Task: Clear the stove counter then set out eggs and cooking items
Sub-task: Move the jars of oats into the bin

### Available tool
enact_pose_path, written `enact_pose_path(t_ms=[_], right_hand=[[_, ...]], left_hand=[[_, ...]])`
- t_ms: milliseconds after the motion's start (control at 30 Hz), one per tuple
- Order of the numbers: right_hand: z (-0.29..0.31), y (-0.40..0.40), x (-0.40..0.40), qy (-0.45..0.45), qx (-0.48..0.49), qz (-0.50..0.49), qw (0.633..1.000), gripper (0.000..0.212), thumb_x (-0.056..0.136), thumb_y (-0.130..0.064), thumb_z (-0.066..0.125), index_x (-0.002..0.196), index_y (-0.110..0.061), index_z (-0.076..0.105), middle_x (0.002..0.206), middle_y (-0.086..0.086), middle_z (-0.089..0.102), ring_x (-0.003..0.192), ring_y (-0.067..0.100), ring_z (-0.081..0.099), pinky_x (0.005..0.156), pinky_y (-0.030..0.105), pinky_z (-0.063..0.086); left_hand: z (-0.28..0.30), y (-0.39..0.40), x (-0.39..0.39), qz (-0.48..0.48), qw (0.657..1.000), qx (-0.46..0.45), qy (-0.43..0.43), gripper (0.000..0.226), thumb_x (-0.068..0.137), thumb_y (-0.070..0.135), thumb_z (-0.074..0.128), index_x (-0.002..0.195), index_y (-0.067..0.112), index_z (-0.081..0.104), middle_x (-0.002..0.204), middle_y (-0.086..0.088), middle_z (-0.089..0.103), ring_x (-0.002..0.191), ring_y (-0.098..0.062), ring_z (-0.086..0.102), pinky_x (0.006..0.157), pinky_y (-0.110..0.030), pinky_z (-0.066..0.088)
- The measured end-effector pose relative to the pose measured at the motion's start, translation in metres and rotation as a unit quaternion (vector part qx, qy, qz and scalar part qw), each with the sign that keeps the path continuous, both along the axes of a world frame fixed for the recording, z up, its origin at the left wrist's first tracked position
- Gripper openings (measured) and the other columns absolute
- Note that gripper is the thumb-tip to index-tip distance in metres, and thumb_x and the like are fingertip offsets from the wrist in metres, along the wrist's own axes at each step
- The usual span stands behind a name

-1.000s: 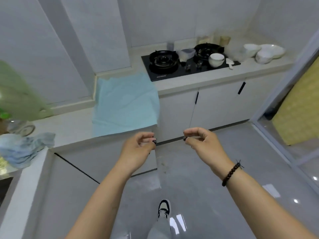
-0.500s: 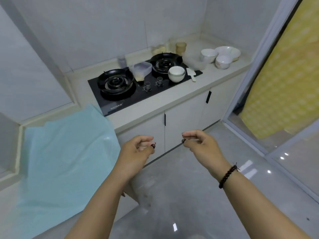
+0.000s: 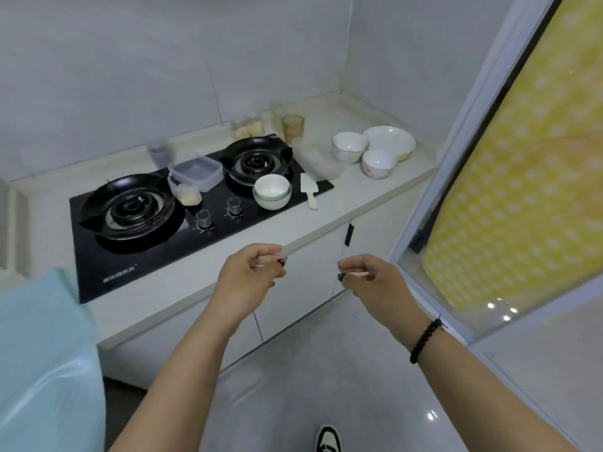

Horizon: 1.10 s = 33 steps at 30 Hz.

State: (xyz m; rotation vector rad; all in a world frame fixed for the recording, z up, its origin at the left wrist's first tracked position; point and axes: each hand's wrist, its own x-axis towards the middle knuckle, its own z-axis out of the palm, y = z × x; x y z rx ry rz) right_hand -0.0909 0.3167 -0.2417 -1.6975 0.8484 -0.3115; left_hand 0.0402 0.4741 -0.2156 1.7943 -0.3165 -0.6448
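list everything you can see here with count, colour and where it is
gas stove: 1, black glass, two burners, set in the counter
plastic container: 1, clear, lidded, on the stove between the burners
white bowl: 1, on the stove in front of the right burner
spatula: 1, white, on the stove's right edge
bowls: 2, white, on the counter right of the stove
plate: 1, white, behind those bowls
jars: several, clear or tan, along the back wall, blurred
blue cloth: 1, pale blue, lower left
curtain: 1, yellow dotted, behind the glass door
left hand: loosely curled, empty
right hand: loosely curled, empty, bead bracelet at the wrist
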Motion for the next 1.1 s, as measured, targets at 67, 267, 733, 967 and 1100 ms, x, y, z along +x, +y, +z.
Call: enact_pose_path(t_ms=[67, 267, 733, 967, 1100], right_hand=[[0.002, -0.033, 0.013, 0.006, -0.012, 0.01, 1.0, 0.016, 0.087, -0.013, 0.067, 0.093, -0.028, 0.068, 0.102, -0.009, 0.069, 0.077, 0.01, 0.06, 0.07, 0.017, 0.047], [0.005, -0.101, 0.061, 0.011, -0.003, 0.042, 0.999, 0.015, 0.088, -0.016, 0.066, 0.099, -0.025, 0.068, 0.104, -0.012, 0.066, 0.082, 0.012, 0.06, 0.077, 0.021, 0.05], [0.006, -0.2, 0.244, 0.061, -0.051, 0.132, 0.988, 0.018, 0.088, -0.022, 0.066, 0.105, -0.026, 0.065, 0.107, -0.012, 0.064, 0.081, 0.005, 0.059, 0.065, 0.012, 0.043], [0.017, -0.242, 0.33, 0.057, -0.074, 0.15, 0.984, 0.014, 0.087, -0.02, 0.065, 0.096, -0.031, 0.064, 0.105, -0.015, 0.065, 0.078, 0.006, 0.06, 0.071, 0.017, 0.049], [0.018, -0.252, 0.389, 0.061, -0.106, 0.21, 0.97, 0.017, 0.088, -0.015, 0.063, 0.103, -0.025, 0.062, 0.094, -0.012, 0.061, 0.06, -0.002, 0.054, 0.057, 0.006, 0.039]], left_hand=[[0.002, -0.034, 0.011, 0.012, 1.0, -0.008, 0.0, 0.027, 0.087, 0.004, 0.061, 0.103, 0.025, 0.068, 0.099, 0.006, 0.073, 0.094, -0.016, 0.07, 0.084, -0.031, 0.055], [0.005, -0.097, 0.05, 0.022, 1.0, -0.012, -0.008, 0.026, 0.089, 0.005, 0.06, 0.105, 0.023, 0.068, 0.099, 0.006, 0.074, 0.09, -0.015, 0.072, 0.082, -0.031, 0.054], [-0.013, -0.181, 0.226, 0.075, 0.997, -0.024, 0.007, 0.026, 0.087, 0.009, 0.063, 0.103, 0.028, 0.069, 0.098, 0.009, 0.074, 0.094, -0.014, 0.071, 0.086, -0.033, 0.054], [-0.014, -0.207, 0.293, 0.088, 0.996, -0.018, 0.007, 0.026, 0.09, 0.005, 0.061, 0.104, 0.026, 0.067, 0.1, 0.004, 0.074, 0.084, -0.008, 0.072, 0.084, -0.028, 0.053], [-0.02, -0.2, 0.313, 0.112, 0.993, -0.011, 0.032, 0.024, 0.092, 0.008, 0.06, 0.111, 0.021, 0.065, 0.101, 0.002, 0.073, 0.085, -0.009, 0.072, 0.077, -0.023, 0.052]])
